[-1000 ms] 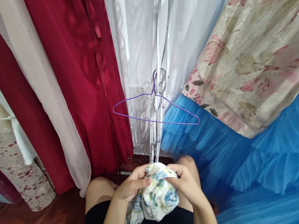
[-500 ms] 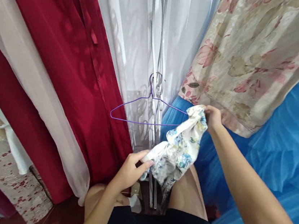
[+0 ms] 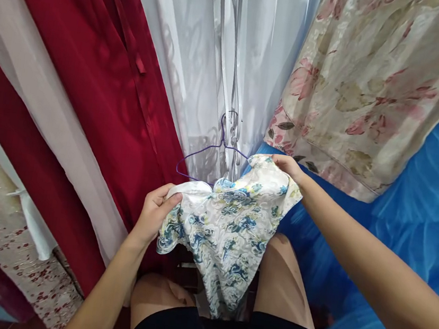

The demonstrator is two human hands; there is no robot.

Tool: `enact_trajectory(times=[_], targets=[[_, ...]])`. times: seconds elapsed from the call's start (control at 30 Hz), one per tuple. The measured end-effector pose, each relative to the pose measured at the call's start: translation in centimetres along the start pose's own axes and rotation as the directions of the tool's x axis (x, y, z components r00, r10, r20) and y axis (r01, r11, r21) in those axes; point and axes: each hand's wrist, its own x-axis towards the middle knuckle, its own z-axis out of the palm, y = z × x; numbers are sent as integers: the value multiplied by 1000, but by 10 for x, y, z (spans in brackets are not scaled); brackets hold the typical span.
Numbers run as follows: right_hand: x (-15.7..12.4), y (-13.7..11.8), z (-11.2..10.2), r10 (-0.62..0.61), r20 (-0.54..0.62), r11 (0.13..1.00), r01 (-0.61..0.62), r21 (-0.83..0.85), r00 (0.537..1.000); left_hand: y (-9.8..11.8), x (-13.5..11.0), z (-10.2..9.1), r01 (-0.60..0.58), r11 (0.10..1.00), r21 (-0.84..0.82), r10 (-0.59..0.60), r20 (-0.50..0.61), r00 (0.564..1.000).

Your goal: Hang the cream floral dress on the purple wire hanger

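Together, our left hand (image 3: pixel 156 209) and right hand (image 3: pixel 289 166) grip a top (image 3: pixel 233 230) by opposite upper corners, spread wide on the near side of the hanger (image 3: pixel 222 142) and partly covering it, where level, gentle tension should best prevent bunching.

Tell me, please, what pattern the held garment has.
The garment has a blue and yellow floral pattern on white, best seen in the head view.

White garment (image 3: pixel 231 230), blue-green-yellow floral print, creased, held spread by its upper corners, body hanging down to a narrow bottom. Purple hanger (image 3: pixel 223 142) behind it, hook up, partly covered.
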Motion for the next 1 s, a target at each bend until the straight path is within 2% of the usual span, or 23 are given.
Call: enact_trajectory(times=[0.03, 0.1, 0.17, 0.23, 0.33, 0.43, 0.53, 0.63, 0.7, 0.83, 1.0], targets=[[-1, 2, -3, 29, 17, 999, -30, 44, 999, 1, -2, -4, 28, 1000, -2, -28, 17, 999], [-4, 6, -8, 124, 131, 984, -139, 116, 984, 3, -7, -8, 72, 997, -2, -72, 42, 997], [-7, 10, -10, 168, 175, 977, -188, 103, 970, 5, -12, -6, 91, 996, 10, -91, 59, 994], [-9, 12, -8, 147, 148, 985, -158, 65, 978, 7, -16, 0, 88, 996, 27, -89, 74, 993], [-5, 10, 0, 5, 62, 998, -9, 67, 998, 14, -18, 9, 67, 997, 42, -71, 116, 991], [3, 7, 7, -114, -8, 990, 114, 82, 993, 23, -21, 18, 34, 997, 64, -45, 191, 980], [8, 9, 11, -134, 27, 989, 131, 69, 991, 32, -26, 25, 0, 991, 130, -36, 271, 962], [9, 11, 10, -62, 102, 998, 59, 39, 993, 31, -24, 23, -36, 967, 251, -44, 307, 951], [6, 11, 7, 6, 120, 1000, -8, 13, 993, 26, -15, 13, -123, 916, 381, -5, 319, 948], [-1, 5, -3, 148, 150, 989, -147, -15, 978, 9, 17, -18, -328, 712, 621, 60, 411, 910], [-11, -2, -1, 250, 163, 968, -246, -45, 954, -8, 46, -41, -395, 558, 730, -22, 488, 873]])
